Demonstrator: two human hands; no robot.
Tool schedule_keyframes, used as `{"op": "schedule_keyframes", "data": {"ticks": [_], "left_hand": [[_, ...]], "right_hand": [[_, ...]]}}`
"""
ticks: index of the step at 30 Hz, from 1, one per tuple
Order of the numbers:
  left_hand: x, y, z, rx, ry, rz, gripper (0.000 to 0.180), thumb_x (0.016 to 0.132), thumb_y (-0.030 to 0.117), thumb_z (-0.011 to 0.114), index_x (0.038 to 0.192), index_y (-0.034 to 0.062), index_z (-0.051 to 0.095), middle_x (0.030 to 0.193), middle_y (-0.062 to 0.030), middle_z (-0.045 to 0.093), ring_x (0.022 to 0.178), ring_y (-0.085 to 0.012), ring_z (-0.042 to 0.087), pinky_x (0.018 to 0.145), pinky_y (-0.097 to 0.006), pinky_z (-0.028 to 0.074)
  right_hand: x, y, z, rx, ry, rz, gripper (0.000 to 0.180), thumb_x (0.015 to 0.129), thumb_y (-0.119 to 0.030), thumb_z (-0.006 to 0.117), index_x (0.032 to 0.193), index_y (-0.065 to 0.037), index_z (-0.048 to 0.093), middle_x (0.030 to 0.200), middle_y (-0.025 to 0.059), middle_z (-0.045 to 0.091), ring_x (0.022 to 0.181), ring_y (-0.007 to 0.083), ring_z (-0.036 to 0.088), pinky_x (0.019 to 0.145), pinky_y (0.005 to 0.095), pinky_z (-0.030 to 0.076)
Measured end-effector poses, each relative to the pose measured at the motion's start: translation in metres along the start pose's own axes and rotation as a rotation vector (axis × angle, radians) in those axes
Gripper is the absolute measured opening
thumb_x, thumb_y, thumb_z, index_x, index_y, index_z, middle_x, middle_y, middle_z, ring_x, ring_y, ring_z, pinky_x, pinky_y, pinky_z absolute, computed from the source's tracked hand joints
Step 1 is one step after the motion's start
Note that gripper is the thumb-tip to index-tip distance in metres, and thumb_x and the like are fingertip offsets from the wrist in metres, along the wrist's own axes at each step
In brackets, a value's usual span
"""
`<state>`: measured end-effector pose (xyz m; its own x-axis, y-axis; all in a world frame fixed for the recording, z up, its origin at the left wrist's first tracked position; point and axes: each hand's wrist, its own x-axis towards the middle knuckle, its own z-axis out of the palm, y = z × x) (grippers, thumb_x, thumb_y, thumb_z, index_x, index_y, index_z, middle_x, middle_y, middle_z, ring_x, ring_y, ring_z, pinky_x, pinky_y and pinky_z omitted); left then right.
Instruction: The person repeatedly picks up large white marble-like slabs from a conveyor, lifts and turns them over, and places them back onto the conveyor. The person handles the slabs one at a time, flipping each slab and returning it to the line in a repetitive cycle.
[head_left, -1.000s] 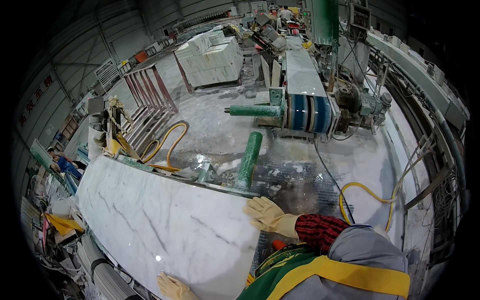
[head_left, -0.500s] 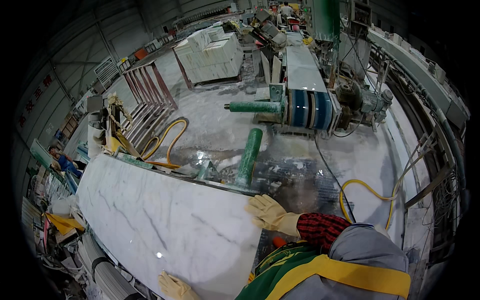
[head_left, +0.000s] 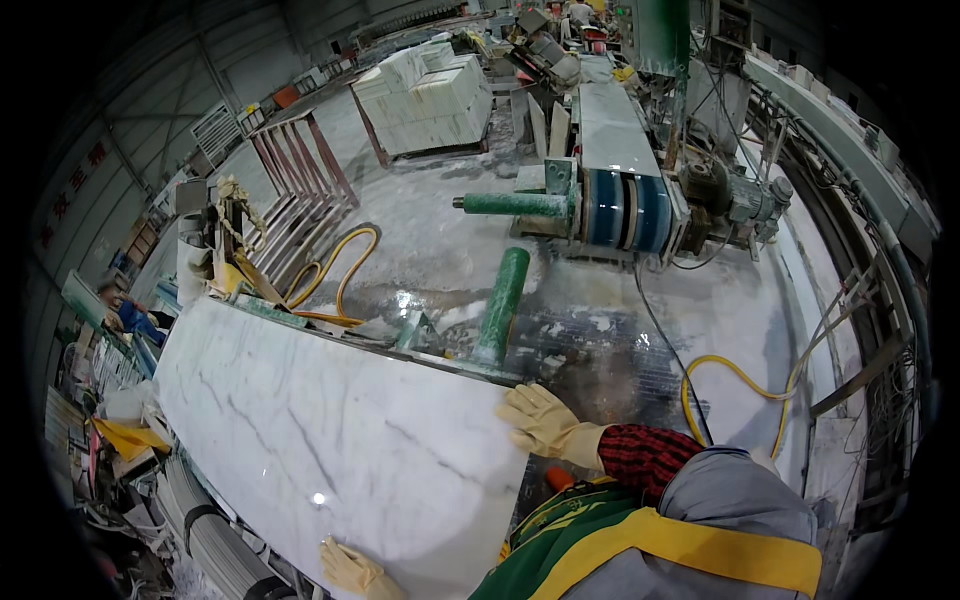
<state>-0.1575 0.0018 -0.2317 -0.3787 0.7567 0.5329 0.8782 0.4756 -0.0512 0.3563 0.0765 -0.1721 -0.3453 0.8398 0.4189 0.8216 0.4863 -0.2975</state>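
A white marble slab (head_left: pixel 330 420) with grey veins lies across the lower left, its polished face up. Both my hands wear cream rubber gloves. At the slab's right end, my right hand (head_left: pixel 548 424) rests with its fingers stretched out over the top by the corner. Along the near edge, my left hand (head_left: pixel 358 571) lies on the surface with its fingers extended; the lower picture edge cuts off its wrist. Neither hand appears to be clenched around the slab. Beyond the far edge, a green roller (head_left: pixel 503 305) sticks out.
A belt conveyor (head_left: pixel 615 130) with blue bands and a motor (head_left: pixel 755 203) stands ahead. Stacked pale stone blocks (head_left: pixel 425 105) and a reddish metal rack (head_left: pixel 300 165) are farther left. Yellow hoses (head_left: pixel 345 275) lie on the wet floor. A person in blue (head_left: pixel 137 318) is at far left.
The whole view has shifted slightly, with surroundings moving a little up and right. Both hands stay on the slab, in nearly the same places.
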Motion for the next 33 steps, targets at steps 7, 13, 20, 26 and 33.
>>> {"op": "schedule_keyframes", "data": {"ticks": [7,13,20,26,33], "left_hand": [[0.006,0.012,-0.008,-0.056,-0.081,-0.024,0.031,0.106,0.027,0.049,0.131,0.0173,0.066,0.136,-0.0111,0.066,0.128,-0.0290,0.058,0.110,-0.053,0.037],[0.003,0.007,-0.012,-0.143,-0.112,-0.006,0.030,0.105,0.025,0.051,0.128,0.0146,0.067,0.135,-0.0121,0.066,0.125,-0.0297,0.060,0.104,-0.052,0.040],[0.000,0.010,-0.018,-0.185,-0.090,-0.004,0.033,0.104,0.026,0.052,0.131,0.0135,0.067,0.135,-0.0128,0.066,0.124,-0.0317,0.061,0.113,-0.056,0.035],[0.002,0.010,-0.045,-0.475,-0.205,-0.039,0.045,0.100,0.040,0.057,0.130,0.0085,0.067,0.120,-0.0183,0.072,0.112,-0.0349,0.066,0.101,-0.047,0.045],[0.081,0.004,-0.094,-0.540,-0.887,0.058,0.062,0.096,0.055,0.058,0.130,0.0039,0.066,0.113,-0.0218,0.073,0.107,-0.0350,0.068,0.092,-0.042,0.051]], "right_hand": [[-0.007,0.008,0.001,0.082,0.011,0.048,0.046,0.085,-0.030,0.061,0.125,-0.008,0.059,0.132,0.0179,0.055,0.122,0.0359,0.050,0.105,0.0469,0.039],[-0.040,-0.001,-0.003,0.197,0.172,0.509,0.055,0.088,-0.031,0.069,0.134,-0.003,0.058,0.140,0.0219,0.058,0.128,0.0406,0.056,0.110,0.0469,0.044],[-0.107,-0.026,0.073,1.558,-0.232,1.363,0.053,0.091,-0.035,0.076,0.131,-0.003,0.063,0.119,0.0152,0.069,0.103,0.0287,0.067,0.097,0.0432,0.054],[-0.072,-0.086,0.068,1.593,-0.343,1.318,0.044,0.097,-0.031,0.070,0.116,0.009,0.065,0.106,0.0183,0.070,0.091,0.0279,0.072,0.080,0.0408,0.064],[-0.073,-0.085,0.093,1.502,-0.310,1.502,0.041,0.097,-0.030,0.070,0.109,0.009,0.067,0.100,0.0212,0.071,0.084,0.0351,0.072,0.075,0.0431,0.065]]}}
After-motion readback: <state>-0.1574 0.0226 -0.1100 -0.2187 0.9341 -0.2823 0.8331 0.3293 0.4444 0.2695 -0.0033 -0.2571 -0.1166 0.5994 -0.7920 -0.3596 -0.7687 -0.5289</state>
